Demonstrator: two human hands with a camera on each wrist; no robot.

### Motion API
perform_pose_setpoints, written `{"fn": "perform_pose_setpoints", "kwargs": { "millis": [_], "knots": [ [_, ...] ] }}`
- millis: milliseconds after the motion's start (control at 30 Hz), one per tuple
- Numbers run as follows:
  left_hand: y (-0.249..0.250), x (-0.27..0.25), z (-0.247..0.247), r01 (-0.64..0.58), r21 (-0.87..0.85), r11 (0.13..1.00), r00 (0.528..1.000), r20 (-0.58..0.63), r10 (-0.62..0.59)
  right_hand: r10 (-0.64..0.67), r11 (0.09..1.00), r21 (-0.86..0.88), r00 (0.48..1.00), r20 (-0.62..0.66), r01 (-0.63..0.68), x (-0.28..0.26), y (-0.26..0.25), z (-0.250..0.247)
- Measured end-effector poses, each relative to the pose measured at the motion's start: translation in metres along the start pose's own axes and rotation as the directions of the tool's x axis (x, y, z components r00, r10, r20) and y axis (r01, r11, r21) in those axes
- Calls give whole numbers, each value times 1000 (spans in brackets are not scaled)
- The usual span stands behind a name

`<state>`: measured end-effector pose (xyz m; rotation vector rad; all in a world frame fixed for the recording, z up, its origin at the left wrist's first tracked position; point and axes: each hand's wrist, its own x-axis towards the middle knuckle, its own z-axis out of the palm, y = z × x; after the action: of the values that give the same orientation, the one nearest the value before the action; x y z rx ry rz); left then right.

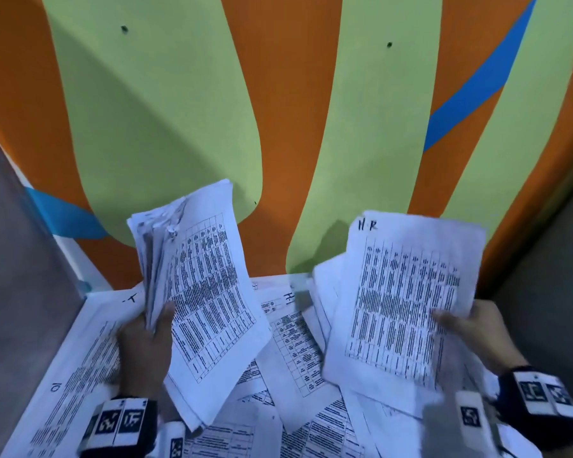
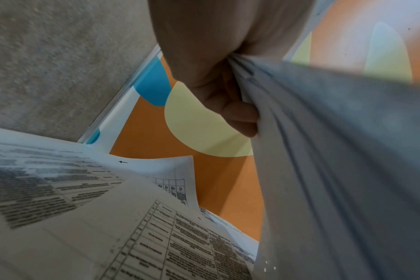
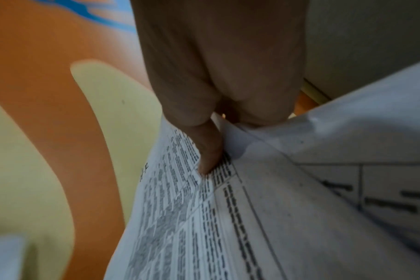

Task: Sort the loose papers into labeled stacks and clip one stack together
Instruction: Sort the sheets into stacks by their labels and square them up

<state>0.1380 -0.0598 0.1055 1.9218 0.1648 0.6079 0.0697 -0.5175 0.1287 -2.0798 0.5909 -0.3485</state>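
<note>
My left hand point(image 1: 149, 342) grips a thick bundle of printed sheets point(image 1: 205, 292), held upright above the table; the left wrist view shows the fingers point(image 2: 237, 113) curled round the bundle's edge point(image 2: 336, 170). My right hand point(image 1: 470, 328) pinches a single printed sheet point(image 1: 404, 305) marked "HR" at its top, lifted over the right side of the table. In the right wrist view the thumb point(image 3: 206, 151) presses on that sheet point(image 3: 192, 217). Loose printed papers point(image 1: 295, 352) lie scattered on the table between the hands. No clip is visible.
A flat sheet point(image 1: 76, 375) lies on the table at the left, another labelled sheet point(image 1: 288, 302) at the back middle. An orange, green and blue patterned wall point(image 1: 278, 127) rises right behind the table. Grey surfaces point(image 1: 20, 259) flank both sides.
</note>
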Motion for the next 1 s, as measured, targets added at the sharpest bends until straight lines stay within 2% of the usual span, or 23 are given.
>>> {"fn": "perform_pose_setpoints", "kwargs": {
  "millis": [100,167,233,300,400,500,600,733,833,933,1000],
  "knots": [
    [6,1,10,42,-93,995,999,25,-40,-66,952,301,997,44,50,1,-39,-18],
    [13,2,19,65,-155,986,997,53,-58,-20,922,386,997,70,-8,13,-54,-22],
    [19,2,27,72,-215,974,994,99,-52,25,867,488,988,155,-99,25,-56,-14],
    [27,0,37,112,-246,963,984,160,-74,59,834,530,980,189,-152,22,-67,1],
    [45,-8,45,218,-277,936,945,299,-132,64,838,519,974,216,-170,16,-75,34],
    [51,-15,46,323,-247,914,871,456,-184,65,867,468,971,230,-169,10,-69,63],
    [54,-21,41,382,-318,868,845,501,-188,18,890,447,985,170,-93,3,-72,77],
    [59,-30,37,446,-327,833,775,607,-176,-94,926,375,991,92,53,-6,-82,92],
    [54,-28,37,446,-321,835,778,600,-185,-128,937,331,991,37,109,3,-85,93],
    [48,-25,35,441,-323,838,803,560,-207,-117,923,359,990,-77,137,19,-91,66],
    [43,-20,31,447,-324,833,821,519,-239,-93,907,412,996,-18,92,31,-90,46]
  ]
}}
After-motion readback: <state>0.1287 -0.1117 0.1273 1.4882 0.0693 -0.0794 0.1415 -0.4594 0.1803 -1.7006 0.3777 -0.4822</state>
